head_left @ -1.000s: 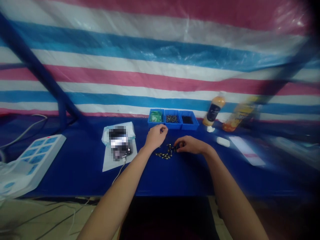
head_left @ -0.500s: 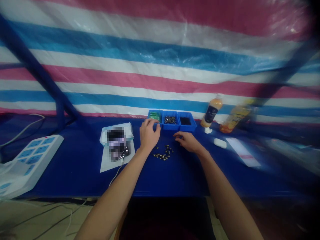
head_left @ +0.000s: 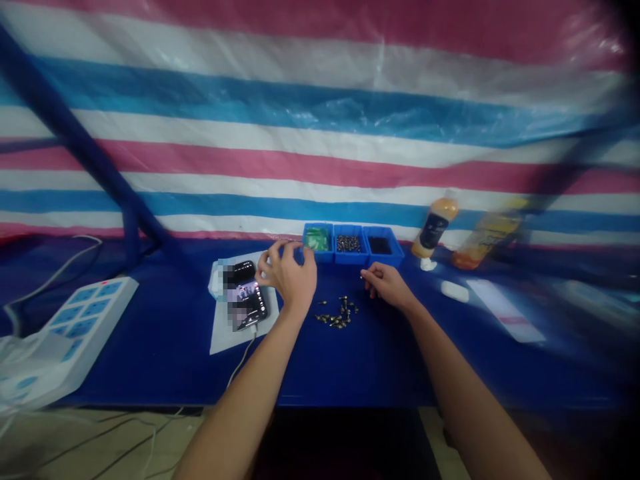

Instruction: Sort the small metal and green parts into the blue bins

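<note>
My left hand is raised beside the phone, its fingers spread and curved, with nothing seen in them. The phone lies on a white sheet with a cable plugged into its lower end. My right hand is closed in a pinch over the table, in front of the bins; a tiny pale spot shows at its fingertips, too small to name. Between my hands lies a loose pile of small metal fittings. Behind them stand a blue bin with green pieces, a bin of metal parts and a bin of black parts.
An orange drink bottle and a yellow-labelled bottle stand at the back right. A white case and a pale flat slab lie nearer. At left is a white power strip. A striped sheet hangs behind the table.
My left hand has moved left from the green-filled bin towards the phone, its fingers spreading. My right hand's fingers have closed into a pinch. The view has shifted slightly.
</note>
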A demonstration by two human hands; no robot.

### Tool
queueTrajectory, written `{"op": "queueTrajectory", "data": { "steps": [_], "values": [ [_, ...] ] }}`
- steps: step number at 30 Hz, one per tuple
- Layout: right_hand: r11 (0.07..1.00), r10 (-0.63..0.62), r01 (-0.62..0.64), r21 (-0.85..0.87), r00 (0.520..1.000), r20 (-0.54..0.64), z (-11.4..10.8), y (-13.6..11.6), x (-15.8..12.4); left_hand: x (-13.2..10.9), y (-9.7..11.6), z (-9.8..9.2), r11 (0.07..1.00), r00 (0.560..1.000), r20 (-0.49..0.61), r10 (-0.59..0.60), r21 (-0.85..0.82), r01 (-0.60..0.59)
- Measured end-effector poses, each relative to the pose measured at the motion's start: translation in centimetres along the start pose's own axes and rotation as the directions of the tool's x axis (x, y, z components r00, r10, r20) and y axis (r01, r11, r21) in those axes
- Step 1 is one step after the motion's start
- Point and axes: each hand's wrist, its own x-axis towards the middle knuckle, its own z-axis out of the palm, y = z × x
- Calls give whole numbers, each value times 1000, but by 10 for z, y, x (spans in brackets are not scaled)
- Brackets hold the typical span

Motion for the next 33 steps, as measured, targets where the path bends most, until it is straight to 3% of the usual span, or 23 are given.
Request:
{"op": "queueTrajectory", "data": {
  "steps": [8, 12, 15, 18, 22, 25, 30, 32, 33],
  "values": [
    [992, 96, -92, 90, 994, -48, 2, 0, 1, 5, -12, 8, 999, 999, 10, -47, -24, 48],
    [978, 127, -116, 176, 990, -55, 4, 0, 1, 3, -15, 12, 990, 990, 95, 104, -106, -93],
    [952, 142, -129, 278, 989, -28, 8, -4, 0, -2, -16, 15, 938, 943, 153, 295, -236, -255],
    [917, 141, -124, 380, 990, -17, 14, -10, -1, -8, -16, 18, 888, 881, 234, 412, -319, -331],
    [867, 179, -132, 480, 982, -53, 17, -20, -2, -15, -17, 23, 898, 799, 422, 429, -292, -328],
    [851, 187, -98, 515, 974, -125, 15, -23, 0, -16, -19, 24, 919, 767, 508, 392, -244, -309],
    [919, 142, -43, 393, 964, -227, 7, -15, 3, -11, -21, 24, 936, 778, 522, 349, -231, -265],
    [973, 38, -3, 232, 988, -148, 5, -13, 1, -9, -22, 25, 941, 786, 519, 336, -227, -252],
    [989, -32, 40, 140, 998, -54, 4, -13, -2, -9, -23, 26, 942, 790, 516, 331, -227, -246]
  ]
}}
